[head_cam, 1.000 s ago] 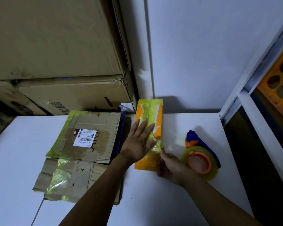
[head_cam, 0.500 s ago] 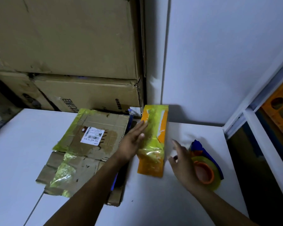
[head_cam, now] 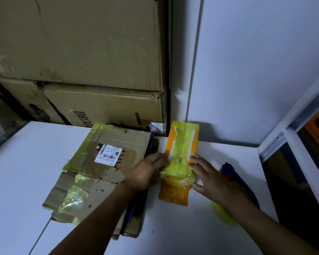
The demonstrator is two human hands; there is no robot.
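Head view: left hand (head_cam: 149, 172), fingers flat, touches packet (head_cam: 175, 193) at 9 o'clock; right hand (head_cam: 208, 176), likewise flat, at 3.

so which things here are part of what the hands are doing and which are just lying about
In hand: orange taped packet, with left hand and right hand pressing its edges.
Lying about: flattened cardboard, tape dispenser, stacked boxes.

Single view, head-worn, wide-angle. Looks forward and steeply down onto white worktop (head_cam: 26, 162), close range. Frame centred near orange packet (head_cam: 173, 194). Faces wall (head_cam: 256, 70); stacked cartons (head_cam: 90, 52) fill upper left.
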